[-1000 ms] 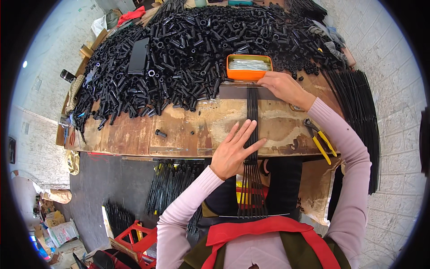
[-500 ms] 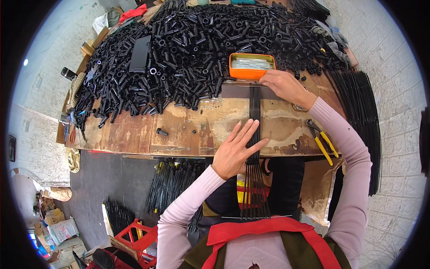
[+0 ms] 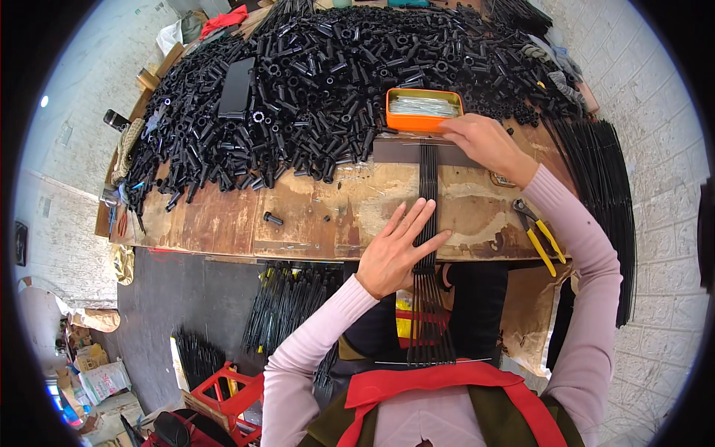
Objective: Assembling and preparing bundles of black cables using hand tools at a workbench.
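My left hand (image 3: pixel 391 253) lies flat across a row of thin black rods (image 3: pixel 428 171), fingers spread. These rods run from a dark strip (image 3: pixel 395 152) on the table over the front edge toward my lap, where they fan out. A thin straight wire (image 3: pixel 471 360) crosses their near ends. My right hand (image 3: pixel 485 141) is at the near right corner of an orange box (image 3: pixel 417 121) full of thin silvery pins (image 3: pixel 424 106). Its fingers are bent together; whatever is between them is too small or hidden to tell.
A large heap of black tubular parts (image 3: pixel 313 89) covers the table's back. Yellow-handled pliers (image 3: pixel 540 242) rest at the right front edge. A long bundle of black rods (image 3: pixel 599 194) hangs over the right side. One loose black part (image 3: pixel 273 218) lies left of my hand.
My right hand has moved slightly right and up, from the far ends of the rods to the orange box's corner. The left hand stays flat on the rods.
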### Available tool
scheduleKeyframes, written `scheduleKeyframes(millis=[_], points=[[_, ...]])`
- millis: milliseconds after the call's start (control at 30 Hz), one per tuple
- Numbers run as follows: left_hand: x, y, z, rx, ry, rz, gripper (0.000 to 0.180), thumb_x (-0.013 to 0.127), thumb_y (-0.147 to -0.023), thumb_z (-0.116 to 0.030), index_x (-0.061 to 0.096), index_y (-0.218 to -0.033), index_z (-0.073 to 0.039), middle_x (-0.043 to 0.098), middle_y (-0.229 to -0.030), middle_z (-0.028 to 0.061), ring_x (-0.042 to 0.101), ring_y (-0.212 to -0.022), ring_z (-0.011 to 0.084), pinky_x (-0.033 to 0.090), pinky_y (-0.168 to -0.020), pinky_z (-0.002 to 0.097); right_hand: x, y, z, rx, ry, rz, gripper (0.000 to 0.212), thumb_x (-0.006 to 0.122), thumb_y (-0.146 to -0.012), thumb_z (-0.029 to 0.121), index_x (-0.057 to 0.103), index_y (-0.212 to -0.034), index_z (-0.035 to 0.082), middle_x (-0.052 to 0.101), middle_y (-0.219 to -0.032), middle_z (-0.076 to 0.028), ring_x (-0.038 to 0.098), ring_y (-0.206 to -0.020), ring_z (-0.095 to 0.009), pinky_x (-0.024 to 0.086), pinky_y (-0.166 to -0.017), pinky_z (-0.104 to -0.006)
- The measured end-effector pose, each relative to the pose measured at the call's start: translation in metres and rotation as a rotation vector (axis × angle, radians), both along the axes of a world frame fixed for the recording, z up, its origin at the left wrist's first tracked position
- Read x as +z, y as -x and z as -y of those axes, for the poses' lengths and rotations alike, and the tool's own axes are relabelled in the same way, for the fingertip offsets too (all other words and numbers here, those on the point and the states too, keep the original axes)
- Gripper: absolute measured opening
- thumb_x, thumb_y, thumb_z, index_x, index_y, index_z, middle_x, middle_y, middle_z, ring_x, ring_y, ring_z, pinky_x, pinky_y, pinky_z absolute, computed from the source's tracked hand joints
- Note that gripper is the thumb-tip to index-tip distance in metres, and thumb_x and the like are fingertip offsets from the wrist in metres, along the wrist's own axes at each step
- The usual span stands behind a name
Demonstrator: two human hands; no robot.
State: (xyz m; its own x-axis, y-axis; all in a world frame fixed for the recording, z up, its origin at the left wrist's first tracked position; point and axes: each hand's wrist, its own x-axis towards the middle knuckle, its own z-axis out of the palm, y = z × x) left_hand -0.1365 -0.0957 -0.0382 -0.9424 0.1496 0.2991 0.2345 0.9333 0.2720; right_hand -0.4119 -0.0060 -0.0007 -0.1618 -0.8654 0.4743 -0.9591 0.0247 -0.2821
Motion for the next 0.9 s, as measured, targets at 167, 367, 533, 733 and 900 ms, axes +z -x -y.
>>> scheduleKeyframes(millis=[167, 367, 533, 733, 900], points=[[-0.003, 0.000, -0.001, -0.003, 0.075, -0.033, 0.085, 0.072, -0.057, -0.004, 0.049, -0.138, -0.020, 0.027, -0.155, 0.0209, 0.028, -0.144, 0.0341, 0.025, -0.117, 0.0464, 0.001, 0.006, -0.003, -0.060, -0.232, -0.074, 0.015, 0.064, -0.087, 0.013, 0.070, -0.096, 0.003, 0.069, -0.092, -0.013, 0.065, -0.090, -0.033, 0.051, -0.081, -0.0417], [0.025, -0.008, 0.002, -0.005, -0.095, 0.070, 0.091, 0.072, -0.066, -0.003, 0.039, -0.149, -0.025, 0.023, -0.158, 0.0206, 0.020, -0.146, 0.0411, 0.020, -0.117, 0.0544, 0.029, -0.010, -0.031, -0.142, -0.117, -0.044, 0.030, 0.068, -0.084, 0.018, 0.066, -0.112, 0.005, 0.067, -0.109, -0.011, 0.065, -0.094, -0.029, 0.052, -0.080, -0.0406], [0.050, 0.021, 0.044, 0.035, -0.087, -0.049, 0.064, 0.074, -0.082, -0.021, 0.049, -0.140, -0.015, 0.033, -0.153, 0.0221, 0.020, -0.145, 0.0415, 0.020, -0.117, 0.0529, 0.068, -0.129, -0.086, 0.472, -0.511, 0.794, 0.079, 0.077, -0.077, 0.022, 0.041, -0.146, 0.012, 0.045, -0.146, -0.015, 0.046, -0.130, -0.025, 0.042, -0.104, -0.0393], [-0.014, 0.098, 0.046, -0.206, -0.436, -0.089, 0.018, 0.055, -0.095, -0.012, 0.066, -0.107, -0.004, 0.044, -0.148, 0.0160, 0.030, -0.143, 0.0356, 0.024, -0.118, 0.0431, -0.007, -0.185, -0.096, 0.274, -0.131, 0.895, 0.027, 0.065, -0.089, 0.010, 0.066, -0.115, 0.003, 0.072, -0.106, -0.012, 0.069, -0.100, -0.023, 0.051, -0.091, -0.0304], [-0.012, 0.103, 0.047, -0.172, -1.012, -0.042, 0.038, 0.036, -0.103, -0.027, 0.059, -0.118, 0.000, 0.056, -0.132, 0.0148, 0.048, -0.128, 0.0302, 0.029, -0.114, 0.0379, 0.118, -0.144, -0.081, 0.117, -0.157, 0.611, 0.025, 0.057, -0.099, 0.024, 0.065, -0.106, 0.002, 0.069, -0.100, -0.003, 0.065, -0.094, -0.017, 0.050, -0.088, -0.0318]])
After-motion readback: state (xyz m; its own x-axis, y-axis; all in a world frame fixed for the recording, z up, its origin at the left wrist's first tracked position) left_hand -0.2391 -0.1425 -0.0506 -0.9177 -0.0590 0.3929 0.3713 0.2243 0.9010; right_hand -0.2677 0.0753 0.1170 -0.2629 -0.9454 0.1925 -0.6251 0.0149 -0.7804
